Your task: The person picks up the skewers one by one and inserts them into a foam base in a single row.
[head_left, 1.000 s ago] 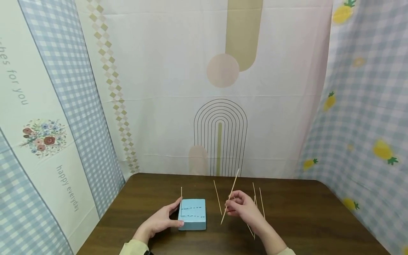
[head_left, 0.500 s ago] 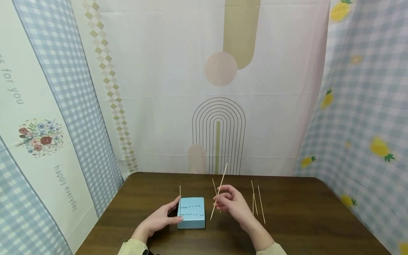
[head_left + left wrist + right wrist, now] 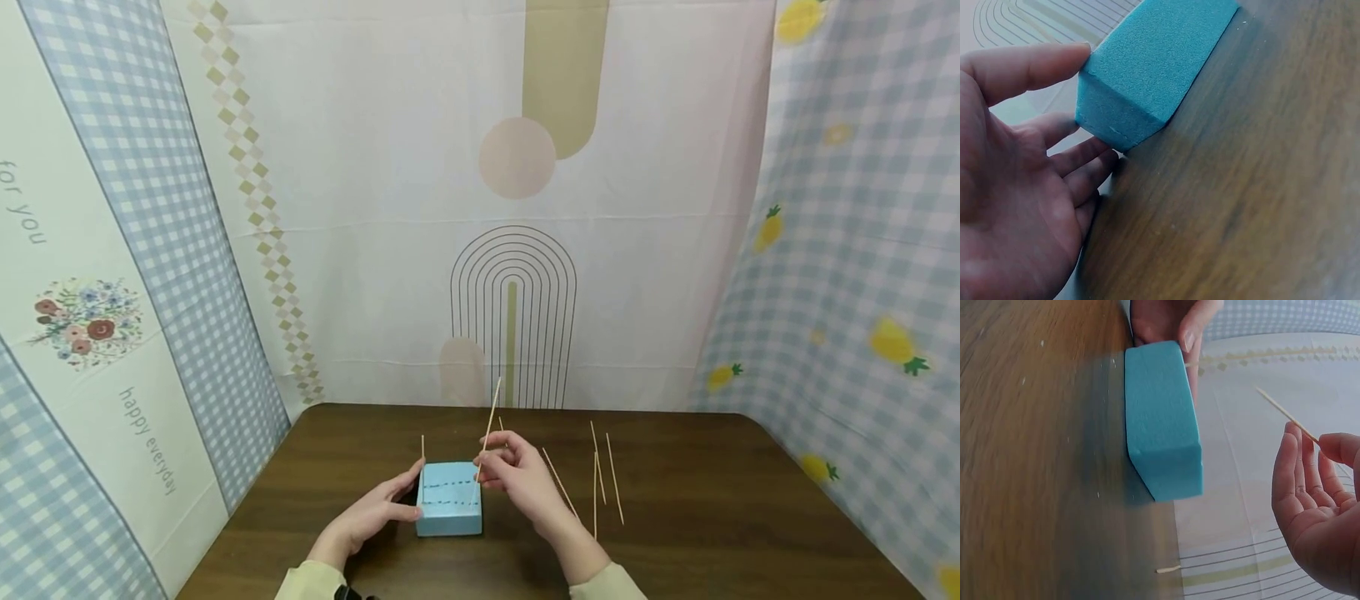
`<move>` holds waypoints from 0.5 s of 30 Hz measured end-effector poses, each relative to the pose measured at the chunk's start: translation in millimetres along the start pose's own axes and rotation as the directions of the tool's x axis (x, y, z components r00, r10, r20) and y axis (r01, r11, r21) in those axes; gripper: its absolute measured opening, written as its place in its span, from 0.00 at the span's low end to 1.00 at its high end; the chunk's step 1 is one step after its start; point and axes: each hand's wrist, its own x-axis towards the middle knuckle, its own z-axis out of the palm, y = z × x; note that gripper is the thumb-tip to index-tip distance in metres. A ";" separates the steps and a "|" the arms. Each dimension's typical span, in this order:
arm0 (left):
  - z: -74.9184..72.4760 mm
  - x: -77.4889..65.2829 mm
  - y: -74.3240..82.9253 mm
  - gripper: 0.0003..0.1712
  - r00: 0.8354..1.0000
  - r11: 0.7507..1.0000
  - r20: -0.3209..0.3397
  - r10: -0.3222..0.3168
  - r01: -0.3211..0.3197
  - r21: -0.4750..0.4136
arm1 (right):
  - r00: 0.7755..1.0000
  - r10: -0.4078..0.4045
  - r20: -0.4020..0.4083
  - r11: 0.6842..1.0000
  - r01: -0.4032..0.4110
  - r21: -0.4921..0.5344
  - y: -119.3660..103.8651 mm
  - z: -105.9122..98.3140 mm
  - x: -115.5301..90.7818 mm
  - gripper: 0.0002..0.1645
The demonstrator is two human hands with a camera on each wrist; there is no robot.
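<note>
A light-blue foam block (image 3: 450, 522) with two rows of dark marks on top lies on the table. My left hand (image 3: 367, 518) holds its left side, thumb at the near corner and fingers toward the far one; in the left wrist view the fingertips touch the block (image 3: 1147, 62). One thin wooden stick (image 3: 423, 448) stands upright at the block's left edge. My right hand (image 3: 525, 483) pinches another wooden stick (image 3: 492, 410), tilted, between thumb and fingers. In the right wrist view this stick's tip (image 3: 1266, 395) is apart from the block.
Several loose sticks (image 3: 614, 479) lie on the brown wooden table (image 3: 697, 517) to the right. Another stick (image 3: 502, 425) lies partly hidden behind my right hand. A patterned cloth (image 3: 375, 250) hangs at the back, with checked cloths on both sides.
My right hand has moved left with its stick, from beside the block to over its right edge. My left hand still holds the block; the upright stick has stayed in place.
</note>
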 end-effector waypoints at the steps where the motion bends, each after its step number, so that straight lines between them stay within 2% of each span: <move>1: 0.6 0.2 1.0 0.53 1.000 1.000 -0.002 -0.008 0.008 0.005 | 1.000 -0.001 -0.001 1.000 0.001 -0.005 0.3 2.1 0.7 0.16; 8: 4.0 1.1 2.9 0.52 0.998 0.999 -0.045 -0.036 0.037 0.016 | 0.999 -0.030 -0.018 0.998 0.029 -0.058 7.4 15.6 6.7 0.19; 15: 2.0 3.8 1.4 0.53 0.998 1.000 -0.055 -0.020 0.021 0.018 | 0.995 -0.074 -0.068 0.992 0.066 -0.109 18.2 23.8 9.8 0.16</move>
